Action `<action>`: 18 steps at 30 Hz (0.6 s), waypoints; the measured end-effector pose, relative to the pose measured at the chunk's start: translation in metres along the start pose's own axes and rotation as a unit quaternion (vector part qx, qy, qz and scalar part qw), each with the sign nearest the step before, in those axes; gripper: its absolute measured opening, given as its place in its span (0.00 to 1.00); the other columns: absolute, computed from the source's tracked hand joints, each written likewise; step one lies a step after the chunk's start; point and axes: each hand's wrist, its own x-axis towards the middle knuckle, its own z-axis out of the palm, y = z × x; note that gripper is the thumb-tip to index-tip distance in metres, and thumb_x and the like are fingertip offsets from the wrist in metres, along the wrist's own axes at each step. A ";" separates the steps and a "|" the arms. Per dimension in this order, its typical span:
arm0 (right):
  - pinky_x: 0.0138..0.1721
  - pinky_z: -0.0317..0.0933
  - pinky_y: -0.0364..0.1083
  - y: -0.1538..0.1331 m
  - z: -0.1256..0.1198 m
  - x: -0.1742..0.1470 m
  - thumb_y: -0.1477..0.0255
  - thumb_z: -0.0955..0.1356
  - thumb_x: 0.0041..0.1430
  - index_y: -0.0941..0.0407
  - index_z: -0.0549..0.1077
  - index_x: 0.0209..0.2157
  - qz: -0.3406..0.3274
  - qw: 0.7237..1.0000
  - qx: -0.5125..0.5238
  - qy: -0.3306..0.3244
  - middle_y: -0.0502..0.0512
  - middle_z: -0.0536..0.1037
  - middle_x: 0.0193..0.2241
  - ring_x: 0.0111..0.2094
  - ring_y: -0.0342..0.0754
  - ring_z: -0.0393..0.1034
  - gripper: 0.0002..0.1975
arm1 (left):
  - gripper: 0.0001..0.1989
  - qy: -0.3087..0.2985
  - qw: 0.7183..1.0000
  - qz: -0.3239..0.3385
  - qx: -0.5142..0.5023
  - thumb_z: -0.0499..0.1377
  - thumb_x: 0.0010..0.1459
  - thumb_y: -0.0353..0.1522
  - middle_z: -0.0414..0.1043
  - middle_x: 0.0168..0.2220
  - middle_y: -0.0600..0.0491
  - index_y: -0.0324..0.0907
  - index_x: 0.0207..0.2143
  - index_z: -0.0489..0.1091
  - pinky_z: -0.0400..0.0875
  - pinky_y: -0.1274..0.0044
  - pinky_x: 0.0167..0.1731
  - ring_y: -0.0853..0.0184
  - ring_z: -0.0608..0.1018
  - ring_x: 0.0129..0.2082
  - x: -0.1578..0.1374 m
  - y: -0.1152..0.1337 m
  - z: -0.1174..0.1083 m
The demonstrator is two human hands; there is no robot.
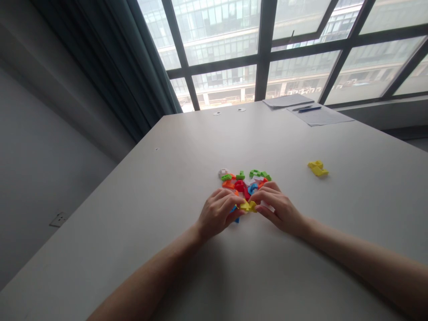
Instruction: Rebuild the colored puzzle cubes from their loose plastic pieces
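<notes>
My left hand (219,211) and my right hand (281,207) meet over the white table, each pinching a side of some yellow plastic pieces (248,206). Whether these pieces are joined or only touching I cannot tell. Just beyond my fingers lies a loose pile of small plastic pieces: red (240,185), green (255,173), orange (228,184), blue (253,189) and white ones. Another blue piece (237,220) peeks out beneath my left fingers. My hands hide part of the pile.
To the right, apart from the pile, sit more yellow pieces (318,168). Paper sheets (323,117) and pens (309,109) lie at the table's far right, near the window. A dark curtain (133,67) hangs at the left, with a wall socket (58,220) below.
</notes>
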 end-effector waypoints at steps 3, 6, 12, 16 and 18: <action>0.42 0.55 0.48 -0.001 0.000 0.001 0.66 0.58 0.69 0.55 0.67 0.38 -0.005 1.000 -0.004 -0.001 0.50 0.73 0.27 0.29 0.44 0.65 0.11 | 0.12 0.001 1.000 0.003 -0.001 0.52 0.65 0.40 0.74 0.31 0.50 0.40 0.38 0.68 0.69 0.74 0.38 0.66 0.74 0.34 0.000 0.000 0.000; 0.42 0.55 0.48 0.000 0.000 0.001 0.66 0.58 0.69 0.55 0.67 0.37 -0.009 1.000 -0.005 -0.002 0.50 0.73 0.27 0.28 0.44 0.65 0.11 | 0.13 0.002 1.000 0.006 0.006 0.51 0.66 0.41 0.73 0.30 0.51 0.41 0.37 0.68 0.69 0.74 0.38 0.66 0.74 0.34 0.000 0.000 0.000; 0.43 0.54 0.48 0.001 0.000 0.000 0.67 0.59 0.68 0.55 0.68 0.38 -0.012 1.000 0.000 -0.002 0.51 0.74 0.28 0.30 0.45 0.66 0.09 | 0.14 0.004 1.000 0.005 0.008 0.51 0.66 0.41 0.74 0.30 0.51 0.40 0.37 0.68 0.69 0.74 0.38 0.66 0.74 0.33 0.001 0.000 0.000; 0.43 0.55 0.49 0.001 0.000 -0.001 0.68 0.60 0.67 0.55 0.68 0.40 -0.007 1.000 0.013 -0.008 0.51 0.75 0.28 0.31 0.45 0.67 0.08 | 0.15 0.019 1.000 -0.007 0.006 0.49 0.66 0.41 0.75 0.31 0.51 0.40 0.36 0.68 0.68 0.74 0.37 0.66 0.73 0.32 0.000 -0.001 0.001; 0.43 0.56 0.49 0.001 0.000 -0.001 0.67 0.62 0.66 0.55 0.67 0.41 -0.006 1.000 0.016 -0.012 0.50 0.74 0.28 0.31 0.45 0.67 0.07 | 0.16 0.026 1.000 -0.015 0.005 0.48 0.67 0.41 0.74 0.30 0.51 0.40 0.36 0.68 0.68 0.73 0.37 0.66 0.73 0.33 -0.001 -0.002 0.001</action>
